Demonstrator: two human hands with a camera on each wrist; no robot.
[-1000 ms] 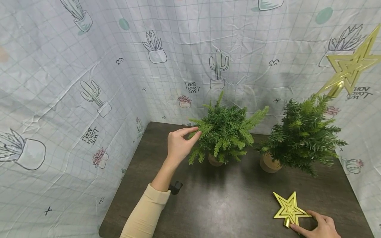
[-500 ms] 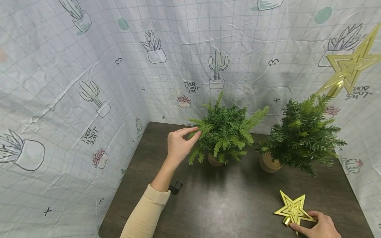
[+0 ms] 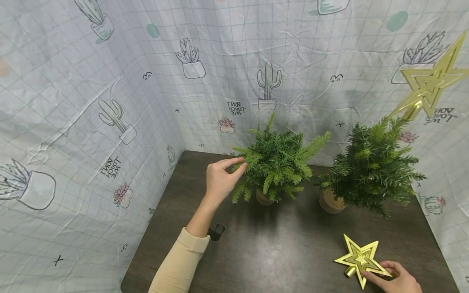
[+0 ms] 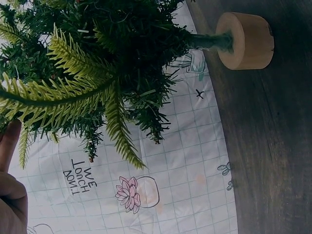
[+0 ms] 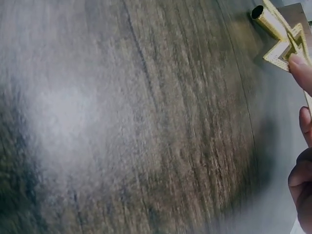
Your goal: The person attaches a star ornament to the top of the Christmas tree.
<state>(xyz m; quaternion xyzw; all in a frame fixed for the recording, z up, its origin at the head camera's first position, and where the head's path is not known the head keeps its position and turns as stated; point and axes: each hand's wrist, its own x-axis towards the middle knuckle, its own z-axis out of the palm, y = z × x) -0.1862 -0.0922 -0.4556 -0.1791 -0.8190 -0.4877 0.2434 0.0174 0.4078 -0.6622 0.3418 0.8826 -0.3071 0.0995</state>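
Observation:
My left hand (image 3: 221, 179) is raised at the left side of a small artificial Christmas tree (image 3: 278, 162). Thumb and forefinger pinch the tip of one of its light green branches (image 4: 53, 102). The tree's round wooden base (image 4: 251, 41) sits on the table. Low on the right, my right hand (image 3: 397, 278) grips a gold star tree topper (image 3: 360, 257) by one of its points. A short tube (image 3: 350, 271) on the star faces toward the lower left; the right wrist view shows its open end. Thumb and fingers are on opposite faces of the star.
To the right stands a second, darker tree (image 3: 370, 167) on a wooden base (image 3: 331, 202), with another gold star (image 3: 428, 81) tilted at its top. Behind hangs a cactus-print curtain (image 3: 205, 97). A small black object (image 3: 217, 232) shows beside the left wrist, over the dark wooden table (image 3: 271, 252).
The star in my right hand has turned clockwise, its tube shifting slightly left, and the right fingers have shifted a little. My left hand and both trees have stayed put.

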